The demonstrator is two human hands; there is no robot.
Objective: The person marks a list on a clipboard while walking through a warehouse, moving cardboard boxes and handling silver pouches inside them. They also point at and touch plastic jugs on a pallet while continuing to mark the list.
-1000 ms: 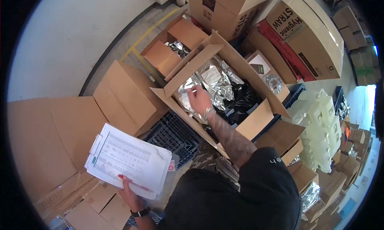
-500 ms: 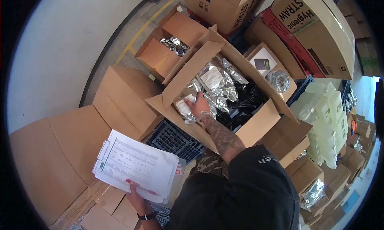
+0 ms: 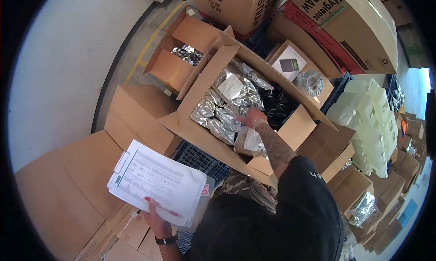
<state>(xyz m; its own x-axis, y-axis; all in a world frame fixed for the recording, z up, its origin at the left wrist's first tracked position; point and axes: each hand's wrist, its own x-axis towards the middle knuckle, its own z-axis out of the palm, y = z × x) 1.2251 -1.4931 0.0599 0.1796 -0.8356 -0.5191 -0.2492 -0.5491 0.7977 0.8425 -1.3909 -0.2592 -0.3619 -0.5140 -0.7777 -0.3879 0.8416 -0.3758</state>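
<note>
The person's left hand [image 3: 156, 222] grasps the lower edge of a clipboard [image 3: 200, 211], with the thumb on top of the papers [image 3: 159, 181]. A red pen [image 3: 169, 211] lies slantwise across the printed top sheet, by the thumb. A dark band [image 3: 165, 240] circles the left wrist.

The right hand [image 3: 252, 118] is inside an open cardboard box [image 3: 204, 86], its fingers stretched over the silver bags [image 3: 211, 107]. Whether those fingers grip anything or only touch the bags cannot be told. The silver bags fill much of the box, and at least 2 carry pale labels: 1 label [image 3: 230, 87] beyond the hand and 1 label [image 3: 251, 139] on the near side. Black plastic [image 3: 274, 99] lies in the box, just beside the hand.

The box stands near a dark blue pallet [image 3: 202, 161]. Beyond it, a smaller open box [image 3: 170, 68] holds more silver packets [image 3: 187, 54]. To the right are a small device [image 3: 289, 64], a roll of clear material [image 3: 311, 82] and pale plastic jugs [image 3: 363, 124].
</note>
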